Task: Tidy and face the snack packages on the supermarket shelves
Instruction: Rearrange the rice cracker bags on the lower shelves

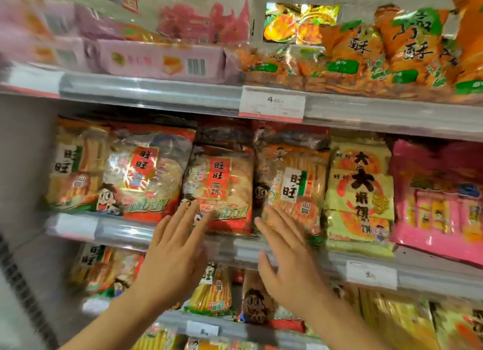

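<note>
Rice-cracker bags stand in a row on the middle shelf (pixel 125 232). A red-labelled cracker bag (pixel 222 185) sits at the centre, and a green-labelled cracker bag (pixel 295 182) stands to its right. My left hand (pixel 175 255) is spread flat, fingertips at the lower left corner of the red-labelled bag. My right hand (pixel 285 250) is spread too, its fingertips against the bottom of the green-labelled bag. Neither hand holds anything. The whole view is blurred by motion.
A larger red bag (pixel 149 172) and an orange bag (pixel 75 164) stand further left; a yellow bag (pixel 360 190) and a pink bag (pixel 439 200) further right. Pink boxes (pixel 162 59) and orange bags (pixel 392 46) fill the shelf above. More cracker bags (pixel 211 289) sit below.
</note>
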Demonstrator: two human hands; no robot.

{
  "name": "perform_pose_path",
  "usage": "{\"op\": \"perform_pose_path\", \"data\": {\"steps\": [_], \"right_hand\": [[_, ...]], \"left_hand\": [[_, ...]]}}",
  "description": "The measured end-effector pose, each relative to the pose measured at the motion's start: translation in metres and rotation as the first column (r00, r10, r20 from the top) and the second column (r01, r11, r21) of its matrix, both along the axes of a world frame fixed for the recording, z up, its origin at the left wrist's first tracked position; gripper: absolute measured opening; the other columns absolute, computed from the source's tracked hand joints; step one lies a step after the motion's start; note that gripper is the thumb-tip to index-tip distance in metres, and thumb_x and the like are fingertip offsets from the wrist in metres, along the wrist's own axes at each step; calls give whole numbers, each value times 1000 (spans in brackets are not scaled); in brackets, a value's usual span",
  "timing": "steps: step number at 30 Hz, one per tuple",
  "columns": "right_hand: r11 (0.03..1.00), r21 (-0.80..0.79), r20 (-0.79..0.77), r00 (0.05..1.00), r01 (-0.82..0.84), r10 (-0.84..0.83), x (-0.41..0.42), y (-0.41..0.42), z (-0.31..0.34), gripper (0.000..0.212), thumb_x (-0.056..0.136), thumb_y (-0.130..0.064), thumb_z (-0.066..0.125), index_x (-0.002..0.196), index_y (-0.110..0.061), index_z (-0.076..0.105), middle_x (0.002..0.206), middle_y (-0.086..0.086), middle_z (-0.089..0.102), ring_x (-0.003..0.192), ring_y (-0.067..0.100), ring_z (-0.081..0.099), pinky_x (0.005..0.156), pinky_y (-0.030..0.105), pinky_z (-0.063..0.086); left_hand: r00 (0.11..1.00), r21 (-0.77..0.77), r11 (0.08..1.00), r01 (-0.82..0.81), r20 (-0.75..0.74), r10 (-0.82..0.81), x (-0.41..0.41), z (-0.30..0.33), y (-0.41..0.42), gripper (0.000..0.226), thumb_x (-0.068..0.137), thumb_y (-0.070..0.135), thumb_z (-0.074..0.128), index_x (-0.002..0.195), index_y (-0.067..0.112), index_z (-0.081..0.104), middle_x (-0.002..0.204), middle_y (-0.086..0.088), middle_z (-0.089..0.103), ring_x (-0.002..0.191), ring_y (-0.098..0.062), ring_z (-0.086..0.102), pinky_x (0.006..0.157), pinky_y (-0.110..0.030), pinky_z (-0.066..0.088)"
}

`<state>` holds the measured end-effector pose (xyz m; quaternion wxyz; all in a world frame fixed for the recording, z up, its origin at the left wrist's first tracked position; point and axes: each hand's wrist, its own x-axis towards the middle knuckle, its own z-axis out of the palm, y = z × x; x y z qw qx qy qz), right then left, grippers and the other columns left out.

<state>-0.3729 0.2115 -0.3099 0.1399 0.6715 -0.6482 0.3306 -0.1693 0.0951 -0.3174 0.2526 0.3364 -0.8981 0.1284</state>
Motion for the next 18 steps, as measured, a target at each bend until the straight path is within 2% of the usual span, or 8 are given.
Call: {"op": "perform_pose_path", "data": {"steps": [1,3,5,7,8,10,13,18], "right_hand": [[1000,31,11,1000,6,-6,11,-10,-7,57,94,-40,34,149,-29,30,160,-15,8,147,4,0,117,34,13],[997,77,12,1000,28,-29,32,-28,-20,58,94,-44,30,150,-30,29,160,-19,2,147,3,-4,118,35,11],[991,114,-36,997,75,-71,53,-46,-26,58,94,-44,30,151,-30,26,160,-15,2,147,5,-7,121,39,10],[981,122,-89,986,148,-138,75,-64,-29,59,94,-45,30,151,-29,28,161,-10,3,147,7,-8,120,38,4],[973,123,-109,977,195,-182,84,-71,-31,60,94,-45,30,150,-26,30,161,-8,5,147,8,-8,119,38,-1],[946,134,-142,950,297,-278,97,-80,-34,60,94,-46,33,149,-24,34,160,-6,7,147,7,-7,117,39,-6],[926,128,-156,930,354,-334,104,-80,-38,57,93,-42,45,146,-21,41,159,-4,15,148,11,5,117,41,1],[908,165,-208,914,385,-349,104,-76,-37,56,98,-48,37,150,-29,28,161,-10,8,148,8,2,119,36,-1]], "left_hand": [[1000,1,1000,-2,14,2,11,-5,-6,64,99,46,14,149,13,37,158,-15,26,145,-36,23,113,-50,21],[999,-13,1000,4,31,-4,33,-14,-19,61,93,41,36,145,11,45,155,-17,32,142,-39,30,111,-51,24],[998,-11,1000,23,63,-22,50,-18,-33,68,79,41,56,140,12,52,151,-17,38,138,-39,38,108,-54,37],[994,-21,997,73,88,-71,63,-22,-46,75,72,43,64,140,13,52,149,-16,43,135,-39,42,100,-58,44],[990,-25,995,95,104,-91,67,-24,-52,78,71,45,65,141,14,51,149,-16,42,135,-38,41,99,-59,44],[985,-35,991,132,120,-127,70,-31,-61,77,76,45,60,145,16,45,152,-15,37,139,-36,36,107,-56,37],[979,-7,984,180,98,-179,71,-42,-69,69,84,42,42,148,18,39,156,-13,28,145,-34,26,110,-54,21],[968,3,970,242,76,-241,76,-43,-74,69,82,44,42,145,18,46,155,-13,34,142,-35,32,109,-53,23]]}}
